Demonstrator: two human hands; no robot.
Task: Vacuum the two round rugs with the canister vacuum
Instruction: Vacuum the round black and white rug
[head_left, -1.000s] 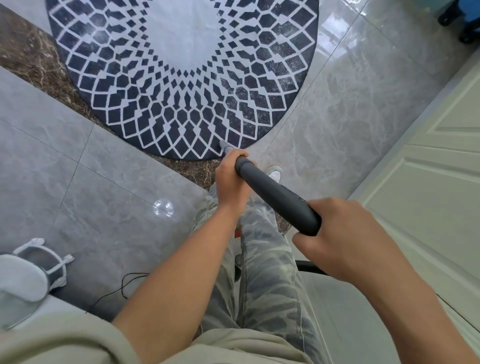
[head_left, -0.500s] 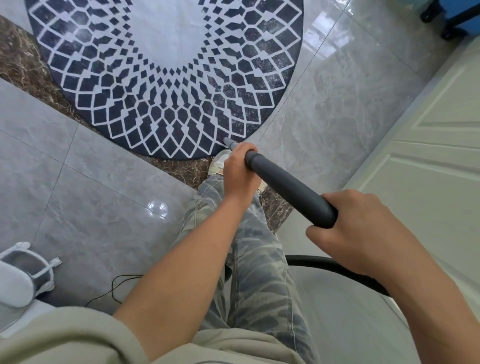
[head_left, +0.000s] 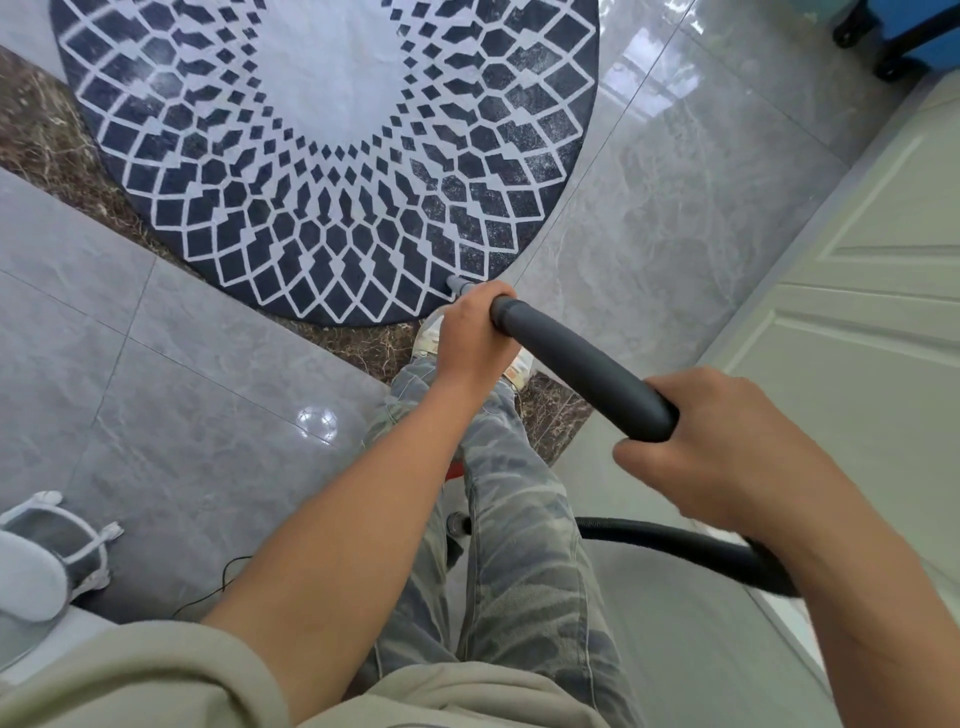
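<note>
A round rug with a dark blue and white diamond pattern lies on the floor ahead of me. My left hand grips the front of the vacuum's dark grey handle tube, right at the rug's near edge. My right hand grips the rear end of that handle. A black hose runs from under my right wrist toward the right. A short silver piece of the wand shows past my left hand; the nozzle is hidden. Only one rug is in view.
Glossy grey floor tiles surround the rug, crossed by a brown marble strip. A pale panelled door stands on the right. A white fan-like appliance with a thin black cord sits at lower left. Something blue stands top right.
Both hands and the handle have moved forward and slightly right. I have stepped closer, so the rug's near edge now lies nearer my feet. The hose shows more under my right arm.
</note>
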